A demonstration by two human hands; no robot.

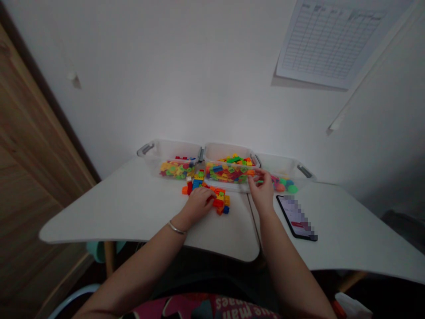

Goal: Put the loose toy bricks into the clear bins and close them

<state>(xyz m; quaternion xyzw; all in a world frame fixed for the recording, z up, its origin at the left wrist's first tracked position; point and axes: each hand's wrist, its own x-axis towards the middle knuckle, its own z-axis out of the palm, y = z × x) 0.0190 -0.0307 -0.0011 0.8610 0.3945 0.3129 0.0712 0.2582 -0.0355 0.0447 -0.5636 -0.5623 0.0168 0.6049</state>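
On the white table, a built cluster of colourful bricks (219,200) lies in front of the clear bins. My left hand (200,201) rests over this cluster with its fingers curled against it. Beside the front right corner of the middle bin (229,150), my right hand (261,188) is raised with thumb and fingers pinched around a small orange brick (251,173). That middle bin holds many mixed bricks. More bricks fill part of the left bin (175,147), and green, blue and pink pieces lie in the right bin (282,161).
A phone (297,218) lies on the right part of the white table (335,226). Behind the bins rises a white wall with a printed sheet (328,44). A wooden panel (36,177) stands at the left, and a seam runs between the tabletops.
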